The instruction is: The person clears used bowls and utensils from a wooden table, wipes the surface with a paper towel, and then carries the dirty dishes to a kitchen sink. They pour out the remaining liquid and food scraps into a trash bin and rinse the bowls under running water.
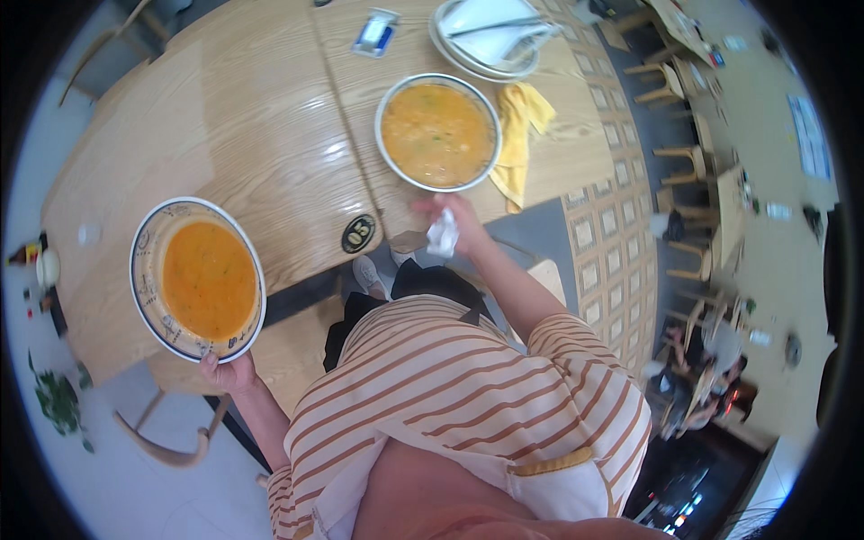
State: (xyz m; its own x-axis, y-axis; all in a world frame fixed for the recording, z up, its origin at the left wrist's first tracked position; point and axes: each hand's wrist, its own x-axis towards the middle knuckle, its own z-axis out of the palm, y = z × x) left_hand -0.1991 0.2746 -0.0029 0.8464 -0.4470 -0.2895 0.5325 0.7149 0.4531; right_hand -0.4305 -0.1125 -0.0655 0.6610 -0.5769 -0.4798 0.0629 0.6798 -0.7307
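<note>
My left hand (231, 372) grips the near rim of a white patterned bowl (147, 270). Orange soup (210, 280) lies in that bowl, which looks tilted, with much of its inner wall bare. In my right hand (461, 219) is a crumpled white tissue (443, 236). The right fingers are slightly blurred and close below a second bowl (498, 135) of orange soup with pale and green bits; whether they touch its rim I cannot tell. A yellow cloth (516, 145) lies crumpled on the table, against the right side of this second bowl.
Stacked white dishes (487, 34) with chopsticks (496, 27) stand at the far side of the wooden table (270, 135), near a blue-and-white packet (376, 32). Wooden chairs (165, 439), a potted plant (57, 398) and bottles are at left. Seated people (715, 351) are at right.
</note>
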